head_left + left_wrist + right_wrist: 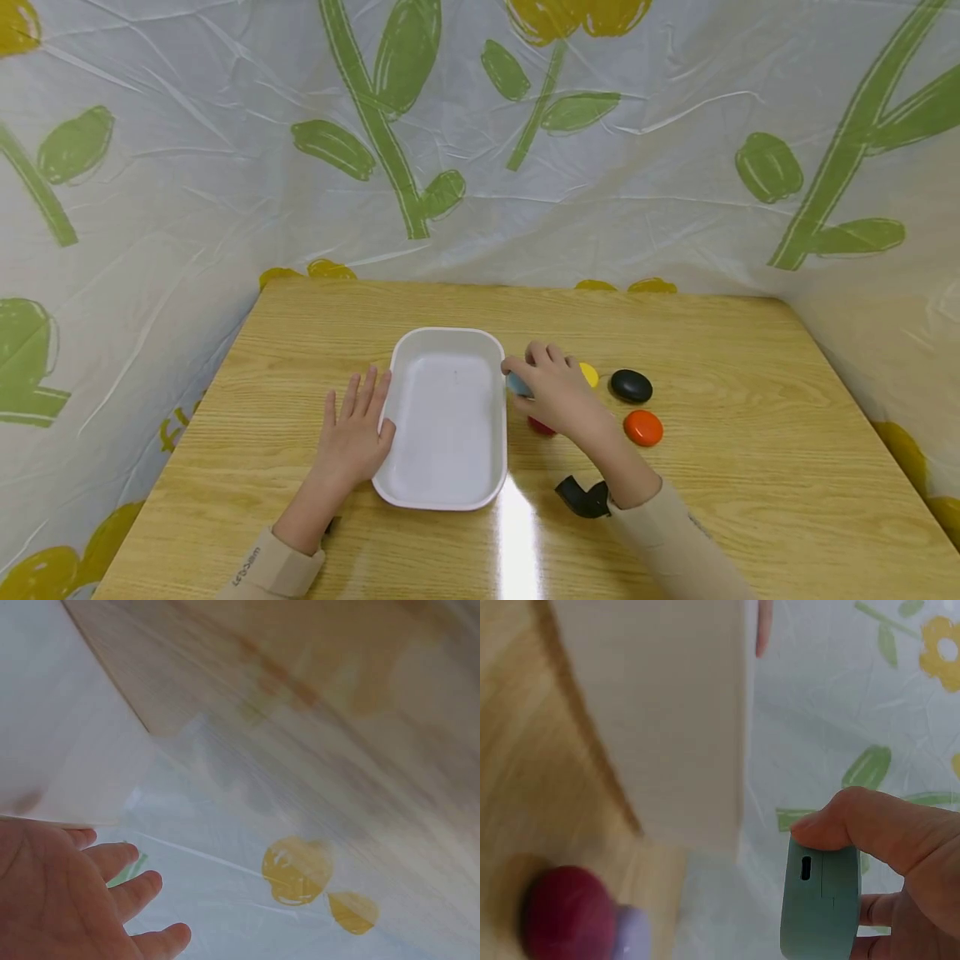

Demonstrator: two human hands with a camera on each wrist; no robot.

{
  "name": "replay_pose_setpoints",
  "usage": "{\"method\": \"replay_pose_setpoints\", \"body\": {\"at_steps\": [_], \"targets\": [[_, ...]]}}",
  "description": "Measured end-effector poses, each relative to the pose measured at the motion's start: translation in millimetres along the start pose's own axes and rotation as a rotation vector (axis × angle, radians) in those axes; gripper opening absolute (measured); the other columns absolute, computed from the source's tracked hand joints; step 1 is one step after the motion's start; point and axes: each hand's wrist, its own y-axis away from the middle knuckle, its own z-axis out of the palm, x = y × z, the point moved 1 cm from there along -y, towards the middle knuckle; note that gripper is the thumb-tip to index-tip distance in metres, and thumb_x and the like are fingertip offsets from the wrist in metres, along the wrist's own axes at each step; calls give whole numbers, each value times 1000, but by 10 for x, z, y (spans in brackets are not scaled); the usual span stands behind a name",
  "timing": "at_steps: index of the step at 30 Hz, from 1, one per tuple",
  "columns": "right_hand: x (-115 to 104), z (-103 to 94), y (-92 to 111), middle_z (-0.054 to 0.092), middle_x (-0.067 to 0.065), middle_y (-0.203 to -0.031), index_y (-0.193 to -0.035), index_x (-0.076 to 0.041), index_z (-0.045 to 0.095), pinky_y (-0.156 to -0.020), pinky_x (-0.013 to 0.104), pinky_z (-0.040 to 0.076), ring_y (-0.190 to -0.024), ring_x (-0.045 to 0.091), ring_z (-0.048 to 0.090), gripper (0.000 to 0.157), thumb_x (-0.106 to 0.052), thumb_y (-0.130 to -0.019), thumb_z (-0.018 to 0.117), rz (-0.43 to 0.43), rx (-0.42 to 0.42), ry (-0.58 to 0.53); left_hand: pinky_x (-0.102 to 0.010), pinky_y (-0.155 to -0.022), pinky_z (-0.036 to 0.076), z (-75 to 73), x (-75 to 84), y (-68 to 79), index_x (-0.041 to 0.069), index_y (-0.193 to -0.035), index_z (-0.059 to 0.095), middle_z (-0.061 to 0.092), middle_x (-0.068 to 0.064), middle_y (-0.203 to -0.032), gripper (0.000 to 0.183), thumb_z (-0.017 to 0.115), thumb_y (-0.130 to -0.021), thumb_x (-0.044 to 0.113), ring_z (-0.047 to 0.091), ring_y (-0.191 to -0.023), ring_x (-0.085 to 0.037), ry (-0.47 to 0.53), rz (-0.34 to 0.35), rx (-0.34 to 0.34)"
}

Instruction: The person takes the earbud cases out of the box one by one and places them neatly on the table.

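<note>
A white rectangular tray stands on the table. My left hand lies along its left rim with straight, spread fingers; the left wrist view shows the palm beside the tray wall. Just past the right rim, my right hand pinches a smooth blue-green rounded device between thumb and fingers. A small dark slot shows on the device's side; its exact kind I cannot tell. Partly hidden under the right hand is a dark red rounded piece, with a lavender piece close to it in the right wrist view.
Right of the right hand sit a yellow piece, a glossy black oval and an orange-red disc. A black bent piece shows by the right sleeve. Beyond the wooden table hangs a flower-printed sheet.
</note>
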Motion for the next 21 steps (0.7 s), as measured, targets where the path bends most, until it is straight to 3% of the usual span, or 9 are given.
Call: {"method": "replay_pose_setpoints", "body": {"at_steps": [11, 17, 21], "targets": [[168, 347, 539, 50, 8, -97, -105, -22, 59, -73, 52, 44, -90, 30, 48, 34, -26, -75, 75, 25, -12, 15, -58, -108, 4, -8, 11, 1, 12, -147, 15, 11, -11, -152, 61, 39, -93, 25, 10, -138, -35, 2, -1, -3], [158, 553, 697, 47, 4, -93, -104, -24, 57, -66, 43, 44, -84, 24, 45, 33, -27, -76, 73, 15, -48, 18, -58, -108, 2, -11, 16, 3, 11, -147, 15, 11, -11, -152, 61, 38, -93, 24, 9, -138, -35, 5, -7, -11], [120, 650, 744, 47, 4, -93, -106, -24, 58, -71, 47, 45, -87, 26, 47, 34, -25, -75, 73, -3, -71, -8, -58, -108, 2, -11, 18, 2, 11, -147, 15, 11, -12, -152, 61, 39, -93, 24, 9, -138, -35, 2, -9, -13]]}}
